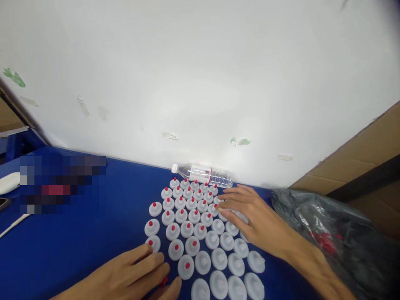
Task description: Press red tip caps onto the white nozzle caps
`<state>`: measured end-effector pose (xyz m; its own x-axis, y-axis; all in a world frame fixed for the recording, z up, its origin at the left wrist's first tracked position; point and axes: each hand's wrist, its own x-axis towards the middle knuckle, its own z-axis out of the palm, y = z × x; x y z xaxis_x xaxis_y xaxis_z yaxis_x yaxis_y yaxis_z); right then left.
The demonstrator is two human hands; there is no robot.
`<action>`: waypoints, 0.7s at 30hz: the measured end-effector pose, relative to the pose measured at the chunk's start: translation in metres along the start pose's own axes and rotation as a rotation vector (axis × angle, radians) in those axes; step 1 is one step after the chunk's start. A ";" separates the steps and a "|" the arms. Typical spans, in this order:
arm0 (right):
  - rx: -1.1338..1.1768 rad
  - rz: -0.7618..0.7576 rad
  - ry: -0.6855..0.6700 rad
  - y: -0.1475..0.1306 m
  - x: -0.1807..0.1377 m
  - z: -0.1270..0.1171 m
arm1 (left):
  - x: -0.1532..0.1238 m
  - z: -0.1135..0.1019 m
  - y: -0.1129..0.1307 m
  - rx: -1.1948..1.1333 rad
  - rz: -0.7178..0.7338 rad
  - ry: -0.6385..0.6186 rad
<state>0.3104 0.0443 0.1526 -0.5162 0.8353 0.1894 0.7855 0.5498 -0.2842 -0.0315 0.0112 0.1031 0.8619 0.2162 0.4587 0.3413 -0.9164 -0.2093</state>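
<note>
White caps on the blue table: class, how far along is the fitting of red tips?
Done: the tipped caps at the left and rear each carry a red tip. In hand: the left hand seems to pinch a loose red tip by the front rows; the right hand lies flat on caps farther back. Left: the bare caps at the right and front have none.

Head view, angled down, close over table (pixel 78 250), facing wall (pixel 200 83), seemingly near

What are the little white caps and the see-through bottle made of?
White caps: probably plastic, milky and slightly glossy, all moulded alike. Their red tips: likely plastic too, bright and smooth. Bottle: clear thin plastic, by its ribbed, see-through wall.
</note>
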 end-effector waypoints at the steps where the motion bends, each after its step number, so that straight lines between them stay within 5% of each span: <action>1: 0.007 -0.013 -0.025 -0.002 0.001 0.003 | 0.001 0.001 0.001 -0.013 -0.003 0.007; 5: -0.014 -0.036 -0.050 -0.004 0.003 0.013 | 0.005 0.001 0.001 -0.082 0.002 0.021; 11: -0.003 -0.081 0.269 -0.014 -0.002 0.002 | 0.013 -0.002 -0.008 -0.128 0.038 -0.020; 16: 0.142 -0.034 0.144 -0.052 -0.006 -0.003 | 0.010 -0.002 -0.011 -0.177 -0.113 0.127; 21: 0.166 -0.204 0.155 -0.096 -0.004 0.013 | 0.009 0.000 -0.007 -0.259 -0.273 0.200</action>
<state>0.2324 -0.0121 0.1666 -0.5888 0.7046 0.3961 0.5982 0.7094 -0.3728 -0.0262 0.0199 0.1091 0.6544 0.4163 0.6313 0.4192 -0.8945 0.1554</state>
